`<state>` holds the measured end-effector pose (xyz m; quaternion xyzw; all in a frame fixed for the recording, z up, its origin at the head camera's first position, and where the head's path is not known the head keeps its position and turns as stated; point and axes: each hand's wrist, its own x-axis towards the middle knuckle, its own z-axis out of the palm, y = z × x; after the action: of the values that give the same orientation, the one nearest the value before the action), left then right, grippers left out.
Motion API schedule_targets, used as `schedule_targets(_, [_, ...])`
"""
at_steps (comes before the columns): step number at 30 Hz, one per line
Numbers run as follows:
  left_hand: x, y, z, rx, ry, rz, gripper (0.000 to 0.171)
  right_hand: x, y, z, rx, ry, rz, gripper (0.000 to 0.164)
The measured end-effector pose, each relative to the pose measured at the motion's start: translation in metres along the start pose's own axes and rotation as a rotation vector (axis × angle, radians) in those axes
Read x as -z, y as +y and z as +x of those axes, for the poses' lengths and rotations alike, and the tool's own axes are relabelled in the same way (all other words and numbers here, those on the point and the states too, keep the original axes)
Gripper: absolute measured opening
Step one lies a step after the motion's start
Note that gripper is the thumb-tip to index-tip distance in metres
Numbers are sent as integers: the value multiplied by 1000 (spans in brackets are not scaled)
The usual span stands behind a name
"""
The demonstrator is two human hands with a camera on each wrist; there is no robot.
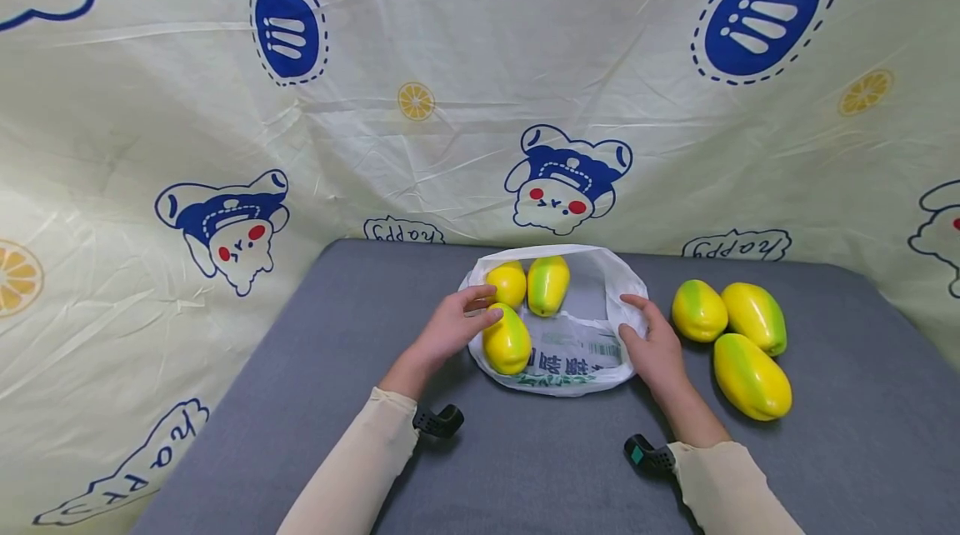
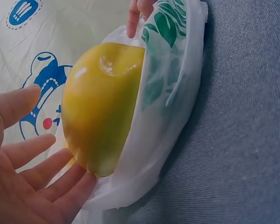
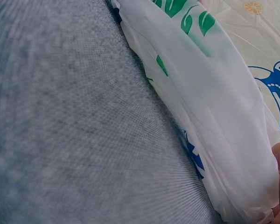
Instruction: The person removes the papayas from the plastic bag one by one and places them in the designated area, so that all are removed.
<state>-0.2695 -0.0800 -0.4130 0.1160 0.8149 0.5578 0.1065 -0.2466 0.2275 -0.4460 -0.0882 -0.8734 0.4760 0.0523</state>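
A white plastic bag [image 1: 573,352] with printed writing and green leaves lies with its mouth spread wide. Inside it are three glossy yellow-green papayas: one at the back left [image 1: 507,278], one beside it [image 1: 549,281], and a front one [image 1: 508,343] by the near left rim. My left hand [image 1: 452,327] is at the bag's left side, its fingertips over the front papaya; in the left wrist view its fingers are spread, close against the papaya [image 2: 102,102]. At the right rim, my right hand [image 1: 656,347] touches the bag with thumb and fingers apart; the right wrist view shows little of it.
Three more papayas lie grouped right of the bag: a left one [image 1: 700,312], a back one [image 1: 756,317] and a front one [image 1: 752,377]. All rest on a grey cloth-covered table [image 1: 337,310]. A printed pale curtain [image 1: 360,152] hangs behind and along the left.
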Motion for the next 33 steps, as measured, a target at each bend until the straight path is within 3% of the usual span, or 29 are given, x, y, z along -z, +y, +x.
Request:
schedule_targets(19, [-1, -4, -1, -17, -87, 47, 62, -2, 1, 0, 21, 0, -32, 46])
schedule_targets(33, [-3, -4, -2, -14, -171, 158, 82, -2, 2, 0, 39, -5, -62, 44])
